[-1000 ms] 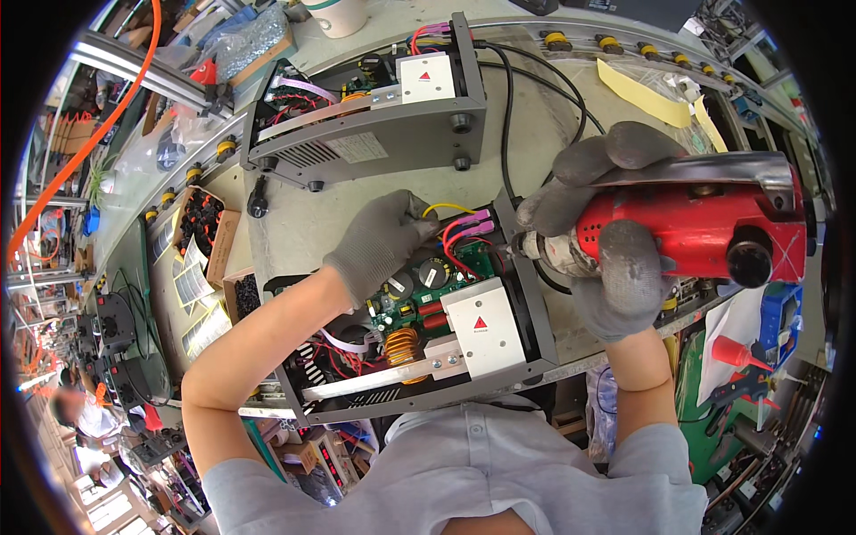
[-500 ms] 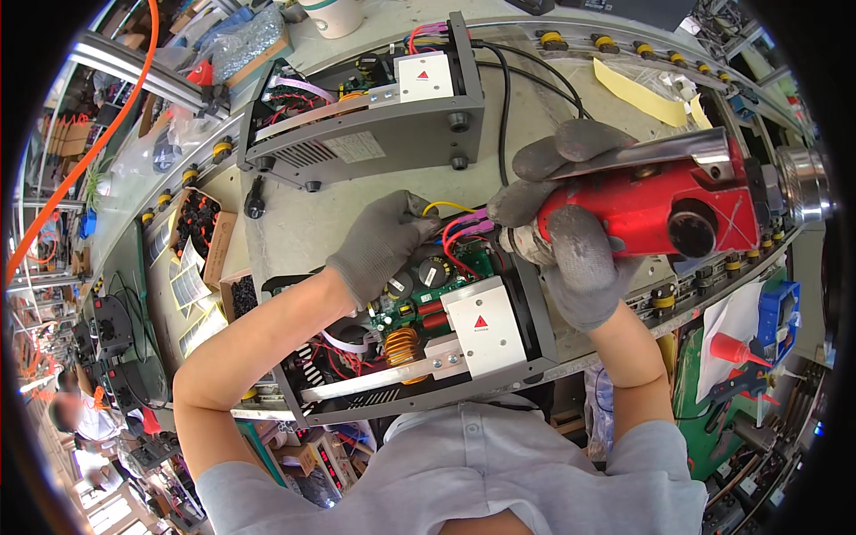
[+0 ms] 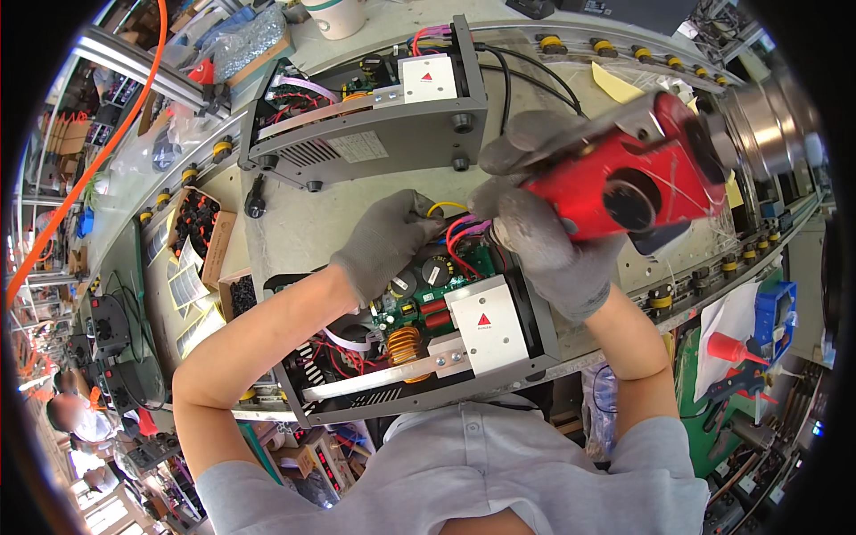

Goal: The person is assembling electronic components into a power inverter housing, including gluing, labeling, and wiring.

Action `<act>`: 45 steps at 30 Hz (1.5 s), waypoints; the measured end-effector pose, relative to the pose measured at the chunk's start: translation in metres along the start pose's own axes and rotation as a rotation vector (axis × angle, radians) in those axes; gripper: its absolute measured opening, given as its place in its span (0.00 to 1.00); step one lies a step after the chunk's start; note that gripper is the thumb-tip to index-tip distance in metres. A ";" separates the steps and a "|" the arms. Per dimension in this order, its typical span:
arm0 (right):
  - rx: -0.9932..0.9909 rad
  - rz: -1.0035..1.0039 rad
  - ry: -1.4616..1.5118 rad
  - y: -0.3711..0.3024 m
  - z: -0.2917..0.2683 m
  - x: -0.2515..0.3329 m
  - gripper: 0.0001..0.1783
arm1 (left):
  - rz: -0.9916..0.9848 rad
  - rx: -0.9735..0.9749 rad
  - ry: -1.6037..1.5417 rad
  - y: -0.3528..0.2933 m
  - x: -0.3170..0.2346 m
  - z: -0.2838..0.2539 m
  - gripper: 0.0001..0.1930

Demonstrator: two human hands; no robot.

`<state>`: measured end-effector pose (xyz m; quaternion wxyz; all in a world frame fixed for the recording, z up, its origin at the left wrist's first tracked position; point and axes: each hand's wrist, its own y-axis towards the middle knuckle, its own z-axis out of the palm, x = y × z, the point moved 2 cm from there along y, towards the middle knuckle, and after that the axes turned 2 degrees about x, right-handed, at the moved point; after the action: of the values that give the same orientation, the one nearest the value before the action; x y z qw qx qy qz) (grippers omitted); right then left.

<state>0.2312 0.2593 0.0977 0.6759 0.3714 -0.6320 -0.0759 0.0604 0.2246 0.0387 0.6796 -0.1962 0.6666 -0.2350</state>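
An opened grey electronics case [image 3: 428,397] lies in front of me, its green circuit board [image 3: 412,308], copper coil and white plate exposed. My left hand [image 3: 388,241], in a grey glove, is closed at the far edge of the case, pinching a yellow wire [image 3: 446,206]. Wrapped round a red air tool [image 3: 624,174] with a silver cylinder at its outer end is my right hand [image 3: 553,245], also gloved. The tool's nose points left, toward the purple-sleeved wires [image 3: 479,226] at the case's end panel; the gloved fingers partly hide its tip.
Beyond lies a second opened case [image 3: 361,134] with black cables [image 3: 544,76] trailing from it. A cardboard box of small black parts [image 3: 203,230] and label sheets [image 3: 189,281] sit at left. Roller rails [image 3: 660,297] run at right. An orange hose [image 3: 107,160] hangs at far left.
The red air tool and my right hand have shifted left, and the tool has tilted with its outer end higher. My left hand stays by the yellow wire.
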 end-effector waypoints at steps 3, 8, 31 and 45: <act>0.127 0.021 -0.049 0.008 0.003 0.002 0.27 | 0.129 -0.054 -0.072 0.026 0.030 -0.008 0.07; 0.212 -0.014 -0.076 0.004 0.002 -0.007 0.28 | 0.256 0.004 0.079 0.025 0.025 -0.008 0.07; -0.207 -0.076 0.671 0.020 -0.034 0.074 0.29 | 0.187 0.272 0.085 -0.063 -0.046 0.018 0.19; -0.287 -0.142 0.613 0.016 -0.039 0.080 0.24 | 0.054 0.313 -0.463 -0.060 -0.042 0.029 0.14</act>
<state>0.2759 0.2407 0.1744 0.8728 0.3210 -0.3549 -0.0958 0.0862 0.1991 0.1083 0.8419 -0.1193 0.4541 -0.2659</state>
